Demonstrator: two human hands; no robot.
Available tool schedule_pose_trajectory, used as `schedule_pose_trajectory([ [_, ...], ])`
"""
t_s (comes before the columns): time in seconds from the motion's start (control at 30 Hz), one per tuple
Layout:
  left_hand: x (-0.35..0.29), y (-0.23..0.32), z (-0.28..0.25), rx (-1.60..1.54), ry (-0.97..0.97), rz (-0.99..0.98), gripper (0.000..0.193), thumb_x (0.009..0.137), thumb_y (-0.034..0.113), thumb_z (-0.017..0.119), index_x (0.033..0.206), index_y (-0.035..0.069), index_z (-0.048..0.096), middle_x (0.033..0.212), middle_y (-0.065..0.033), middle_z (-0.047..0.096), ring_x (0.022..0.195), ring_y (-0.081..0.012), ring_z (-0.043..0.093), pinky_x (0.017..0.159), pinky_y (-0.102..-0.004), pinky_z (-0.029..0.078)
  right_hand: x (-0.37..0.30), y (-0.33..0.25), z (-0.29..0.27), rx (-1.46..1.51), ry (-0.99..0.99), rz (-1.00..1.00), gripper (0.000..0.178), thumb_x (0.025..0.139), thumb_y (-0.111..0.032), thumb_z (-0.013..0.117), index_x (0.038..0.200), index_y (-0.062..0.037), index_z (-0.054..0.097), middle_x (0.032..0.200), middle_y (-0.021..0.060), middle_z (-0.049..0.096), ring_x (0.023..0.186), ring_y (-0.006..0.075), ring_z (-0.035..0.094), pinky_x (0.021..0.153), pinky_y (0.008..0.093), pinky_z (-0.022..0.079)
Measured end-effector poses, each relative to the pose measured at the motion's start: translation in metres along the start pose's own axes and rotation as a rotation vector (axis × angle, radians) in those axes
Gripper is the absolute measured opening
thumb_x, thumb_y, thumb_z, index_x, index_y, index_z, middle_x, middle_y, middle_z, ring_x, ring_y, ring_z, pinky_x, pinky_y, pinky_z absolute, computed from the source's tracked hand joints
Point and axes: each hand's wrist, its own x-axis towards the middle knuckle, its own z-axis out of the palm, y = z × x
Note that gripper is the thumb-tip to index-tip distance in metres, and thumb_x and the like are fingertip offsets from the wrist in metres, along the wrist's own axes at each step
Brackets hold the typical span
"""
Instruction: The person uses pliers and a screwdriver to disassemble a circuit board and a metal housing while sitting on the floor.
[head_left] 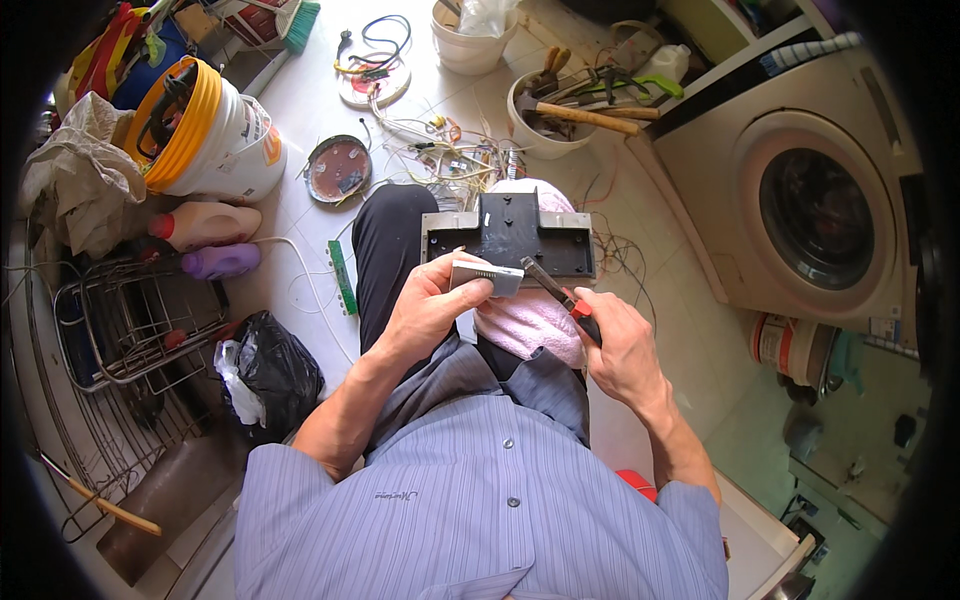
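Observation:
My left hand pinches a small grey-white box with a row of slots along one edge. Closed around the red-and-black handle of pliers is my right hand. The dark metal jaws of the pliers point at the box's right end; whether they touch it I cannot tell. Just beyond both hands a black plastic housing with grey ends lies across my lap. A pink towel sits under it, over my right thigh.
Loose wires and a round brown plate lie on the floor ahead. A tool bucket holds hammers. At the left are a white bucket, bottles, a green circuit board and a black bag; a washing machine stands right.

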Motion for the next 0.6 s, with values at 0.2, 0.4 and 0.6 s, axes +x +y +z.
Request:
schedule_pose_trajectory([
  [0.2, 0.001, 0.001, 0.004, -0.011, 0.008, -0.004, 0.019, 0.100, 0.016, 0.068, 0.112, 0.001, 0.066, 0.102, -0.0094, 0.073, 0.089, -0.0151, 0.069, 0.082, -0.0326, 0.057, -0.002, 0.001, 0.002, -0.119, -0.029, -0.003, 0.050, 0.077, 0.004, 0.071, 0.126, 0.0040, 0.062, 0.111, 0.0195, 0.069, 0.100, 0.0386, 0.067, 0.089, 0.0456, 0.052],
  [0.4, 0.001, 0.002, 0.003, -0.001, 0.004, -0.029, 0.019, 0.100, 0.017, 0.068, 0.110, 0.002, 0.066, 0.099, -0.0089, 0.073, 0.085, -0.0142, 0.068, 0.080, -0.0318, 0.056, 0.000, 0.000, 0.004, -0.062, -0.054, -0.004, 0.044, 0.077, 0.002, 0.067, 0.121, 0.0006, 0.062, 0.103, 0.0173, 0.066, 0.093, 0.0379, 0.065, 0.084, 0.0454, 0.052],
  [0.6, 0.001, 0.000, -0.001, -0.042, 0.021, -0.045, 0.018, 0.099, 0.017, 0.068, 0.107, 0.002, 0.065, 0.096, -0.0087, 0.073, 0.083, -0.0143, 0.068, 0.078, -0.0306, 0.056, -0.002, -0.006, 0.010, 0.148, -0.160, 0.064, 0.037, 0.085, -0.001, 0.071, 0.121, -0.0028, 0.061, 0.100, 0.0173, 0.065, 0.092, 0.0394, 0.064, 0.082, 0.0453, 0.053],
])
